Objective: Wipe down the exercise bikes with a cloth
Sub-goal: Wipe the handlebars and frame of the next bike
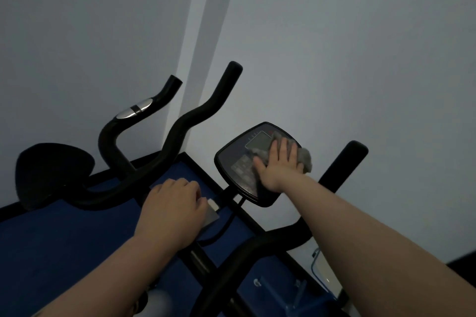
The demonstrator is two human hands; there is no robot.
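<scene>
The near exercise bike's black console (242,162) tilts toward me on its stem, with a grey display at its top. My right hand (279,165) lies flat with straight fingers on a grey cloth (305,158), pressing it against the console's right half. My left hand (173,210) curls over the left handlebar (211,210) of this bike, over its silver grip plate. The right handlebar (342,165) rises just past my right forearm.
A second bike stands to the left, with black curved handlebars (185,121) and a black saddle (51,172). Blue flooring (64,244) with a black border lies below. A pale wall (334,46) is close behind both bikes. A blue frame part (280,293) shows at the bottom.
</scene>
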